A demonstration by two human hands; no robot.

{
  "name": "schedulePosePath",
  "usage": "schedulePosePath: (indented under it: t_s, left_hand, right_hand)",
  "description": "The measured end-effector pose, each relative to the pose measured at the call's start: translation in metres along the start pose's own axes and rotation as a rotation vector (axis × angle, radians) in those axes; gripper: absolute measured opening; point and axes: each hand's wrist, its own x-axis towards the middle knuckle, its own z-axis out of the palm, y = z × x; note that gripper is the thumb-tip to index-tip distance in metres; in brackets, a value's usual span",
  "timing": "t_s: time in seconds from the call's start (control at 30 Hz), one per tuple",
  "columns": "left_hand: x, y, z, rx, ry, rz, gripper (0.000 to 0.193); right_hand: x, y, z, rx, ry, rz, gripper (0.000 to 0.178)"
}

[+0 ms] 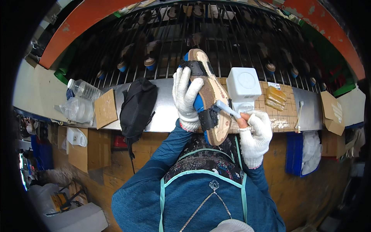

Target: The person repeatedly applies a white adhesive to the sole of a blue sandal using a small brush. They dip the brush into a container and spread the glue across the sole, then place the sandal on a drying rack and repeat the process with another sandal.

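In my gloved left hand [185,94] is a half-made sandal [210,89] on a blue last, held at a slant over the table's front edge. Its pale underside faces up, with a brown cork-like edge and black strap ends. The fingers of that hand are closed along the left side. My right hand [256,135], in a white glove with the thumb tip bare, pinches a light blue brush [228,109]. The brush head is over the sandal's underside near the lower strap; I cannot tell whether it touches. Just beyond the brush stands a white square container [244,82].
Dark metal rails [166,58] carrying several lasts span the far side. A black bag [138,104], a cardboard piece [106,108] and clear bottles [83,89] lie left. Yellow blocks [276,98] and a small brush [299,116] lie right. A blue bin [294,154] hangs below.
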Motion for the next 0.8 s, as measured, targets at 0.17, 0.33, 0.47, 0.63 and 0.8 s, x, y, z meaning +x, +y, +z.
schedulePosePath:
  t_s: [0.17,0.33,0.47,0.63,0.8]
  left_hand:
    - [0.006,-0.005,0.000,0.023,0.001,-0.009,0.046]
    - [0.012,-0.011,0.000,0.037,-0.009,-0.018,0.043]
    - [0.018,-0.009,0.004,-0.007,-0.006,-0.025,0.049]
    - [0.025,-0.009,0.010,-0.056,0.004,-0.030,0.048]
    - [0.020,-0.011,0.013,0.007,-0.028,-0.012,0.047]
  right_hand:
    - [0.005,0.004,-0.001,-0.042,-0.031,-0.110,0.020]
    - [-0.001,0.007,-0.009,-0.028,-0.094,-0.125,0.021]
    - [-0.006,0.008,-0.017,0.043,-0.133,-0.072,0.020]
    - [-0.010,0.002,-0.025,0.178,-0.153,0.099,0.018]
    - [-0.008,-0.007,-0.022,-0.034,-0.047,0.017,0.018]
